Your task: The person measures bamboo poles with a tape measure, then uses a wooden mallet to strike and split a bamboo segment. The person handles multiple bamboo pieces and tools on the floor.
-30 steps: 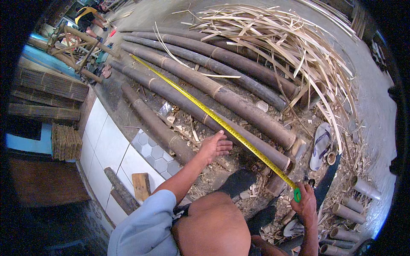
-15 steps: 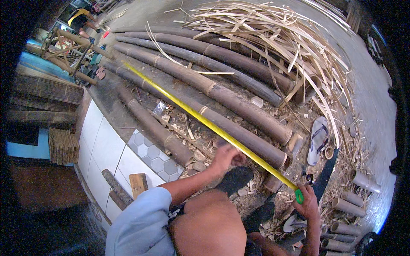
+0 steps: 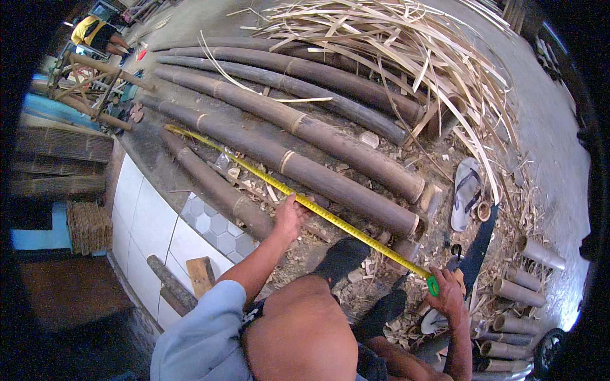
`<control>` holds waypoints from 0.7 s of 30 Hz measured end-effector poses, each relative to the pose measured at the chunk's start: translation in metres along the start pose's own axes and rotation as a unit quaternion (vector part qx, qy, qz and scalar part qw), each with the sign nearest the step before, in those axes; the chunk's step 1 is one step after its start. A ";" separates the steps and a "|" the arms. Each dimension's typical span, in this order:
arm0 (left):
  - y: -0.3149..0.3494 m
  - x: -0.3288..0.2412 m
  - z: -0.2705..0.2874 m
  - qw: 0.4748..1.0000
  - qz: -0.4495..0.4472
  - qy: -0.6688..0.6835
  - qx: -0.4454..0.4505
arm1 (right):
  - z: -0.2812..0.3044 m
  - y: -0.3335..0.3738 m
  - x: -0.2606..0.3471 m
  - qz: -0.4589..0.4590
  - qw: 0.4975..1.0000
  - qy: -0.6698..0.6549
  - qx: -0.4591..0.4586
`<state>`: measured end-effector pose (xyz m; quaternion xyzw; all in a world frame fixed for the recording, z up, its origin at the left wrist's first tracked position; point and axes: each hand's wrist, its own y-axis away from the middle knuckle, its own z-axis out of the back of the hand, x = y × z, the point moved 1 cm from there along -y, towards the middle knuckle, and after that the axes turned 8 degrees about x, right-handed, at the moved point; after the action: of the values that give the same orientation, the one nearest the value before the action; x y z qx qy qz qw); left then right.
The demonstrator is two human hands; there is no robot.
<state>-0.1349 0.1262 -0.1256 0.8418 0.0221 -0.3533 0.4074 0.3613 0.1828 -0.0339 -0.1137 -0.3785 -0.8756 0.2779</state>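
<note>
Gripping the rounded green tape-measure case (image 3: pixel 433 286), the person's right hand (image 3: pixel 450 292) is at the lower right of the frame, its fingers curled closely round it. From that case a long, thin yellow tape blade (image 3: pixel 362 237) runs diagonally toward the upper left, its far end near the upper end of a short brown bamboo pole (image 3: pixel 211 181). The left hand (image 3: pixel 290 221), near the centre of the frame, meets the blade's lower edge at the thumb; whether its fingers pinch the blade, I cannot tell. Just above the blade, a long dark-brown bamboo pole with pale joint rings (image 3: pixel 348 193) lies on a similar slant. A tangled heap of pale, flat strips (image 3: pixel 394 44) spreads across the upper right, and a grey flip-flop with dark straps (image 3: pixel 466 197) lies below it. Short, cut bamboo tubes (image 3: pixel 520 291) lie at the lower right. Glossy white tiles (image 3: pixel 135 203) cover part of the left side. At the upper left, a co-worker in yellow and black (image 3: pixel 95 35) bends over.
</note>
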 end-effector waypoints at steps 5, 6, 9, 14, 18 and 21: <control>0.037 0.006 -0.029 0.964 0.012 -0.249 0.090 | -0.002 -0.005 0.015 0.030 0.999 -0.025 -0.026; 0.049 0.011 -0.035 0.932 0.045 -0.337 0.125 | -0.001 -0.009 0.020 0.032 0.999 -0.021 -0.011; 0.074 0.030 -0.048 0.897 0.164 -0.270 0.308 | 0.000 -0.019 0.035 0.030 0.999 -0.034 0.008; 0.065 0.033 -0.016 0.940 0.186 -0.194 0.209 | -0.005 -0.027 0.043 0.005 1.000 0.009 -0.023; 0.050 0.034 -0.002 0.973 0.183 -0.064 0.124 | -0.011 -0.024 0.040 -0.002 1.000 0.011 -0.015; 0.044 0.034 -0.005 0.983 0.145 -0.045 0.107 | -0.016 -0.023 0.038 -0.021 1.000 0.007 0.013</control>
<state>-0.0918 0.0922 -0.1150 0.8580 -0.1566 -0.3281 0.3629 0.3168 0.1690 -0.0431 -0.0957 -0.3901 -0.8769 0.2640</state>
